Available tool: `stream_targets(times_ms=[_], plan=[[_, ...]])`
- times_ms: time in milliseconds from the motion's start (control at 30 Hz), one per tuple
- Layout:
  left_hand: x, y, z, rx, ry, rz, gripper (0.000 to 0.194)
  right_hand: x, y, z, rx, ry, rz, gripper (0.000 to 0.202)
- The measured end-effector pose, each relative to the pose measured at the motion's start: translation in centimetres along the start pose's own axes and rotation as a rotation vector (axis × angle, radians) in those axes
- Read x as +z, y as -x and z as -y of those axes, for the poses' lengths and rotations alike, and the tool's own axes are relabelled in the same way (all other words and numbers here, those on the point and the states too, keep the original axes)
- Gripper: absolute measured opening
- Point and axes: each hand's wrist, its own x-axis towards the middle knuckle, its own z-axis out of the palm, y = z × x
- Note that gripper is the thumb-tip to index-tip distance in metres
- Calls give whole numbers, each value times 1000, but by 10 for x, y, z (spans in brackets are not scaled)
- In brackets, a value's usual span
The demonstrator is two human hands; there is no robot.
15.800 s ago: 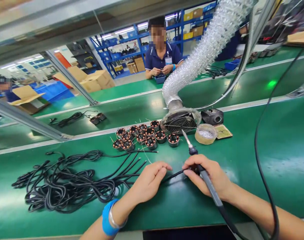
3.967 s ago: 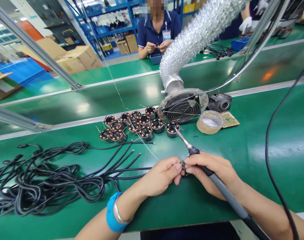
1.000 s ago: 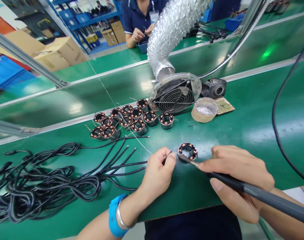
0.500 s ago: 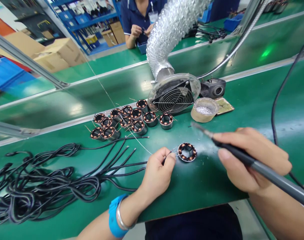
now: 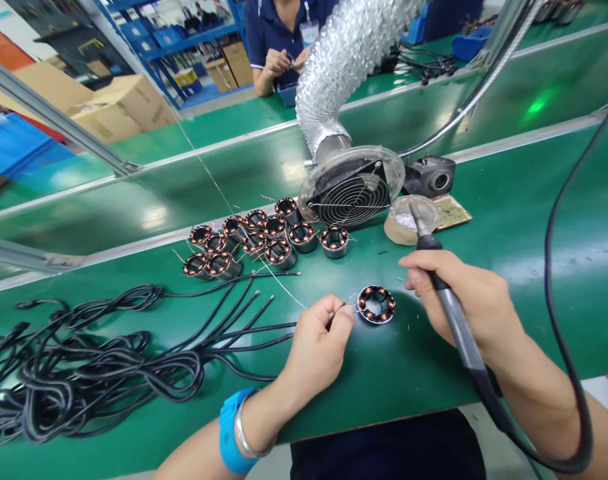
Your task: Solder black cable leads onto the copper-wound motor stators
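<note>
My right hand point(image 5: 464, 300) grips a soldering iron point(image 5: 451, 313), its tip reaching into a round tan dish point(image 5: 404, 230) of silvery bits. My left hand point(image 5: 321, 340) pinches the end of a black cable point(image 5: 337, 313) beside a copper-wound motor stator point(image 5: 377, 305), whose thin lead wires run to the fingertips. The stator lies flat on the green bench point(image 5: 364, 380). A thin strand of solder wire point(image 5: 284, 288) comes down from above to my left hand; whether the fingers also hold it is hidden.
Several more stators point(image 5: 279, 253) stand at the back, left of a fume extractor fan point(image 5: 351, 197) with a foil duct point(image 5: 329, 87). Coiled black cables point(image 5: 99, 360) cover the left. An iron holder point(image 5: 431, 177) sits behind the dish. Across the bench, a person's hands point(image 5: 279, 63) hold something small.
My right hand has swung the soldering iron upright and brought its tip from over the bench into the dish. My left hand and the stator stay nearly where they were.
</note>
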Motion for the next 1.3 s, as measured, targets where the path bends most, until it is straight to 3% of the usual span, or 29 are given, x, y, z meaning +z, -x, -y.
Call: stream_targets(times_ms=[167, 400, 567, 900, 1100, 1300], plan=[[0, 0, 2, -6, 39, 7, 33, 8, 4, 7, -117, -171, 31, 20], [-3, 0, 1, -51, 217, 88, 30, 22, 6, 16, -114, -320, 156, 19], [-13, -3, -7, -24, 222, 103, 24, 34, 8, 18, -76, -325, 91, 21], [-16, -6, -1, 1, 155, 149, 30, 29, 10, 14, -116, -439, 183, 19], [-27, -11, 0, -185, 300, 124, 34, 29, 10, 16, -105, -429, 160, 22], [-28, -11, -6, -178, 210, 110, 24, 28, 14, 22, -89, -472, 195, 22]])
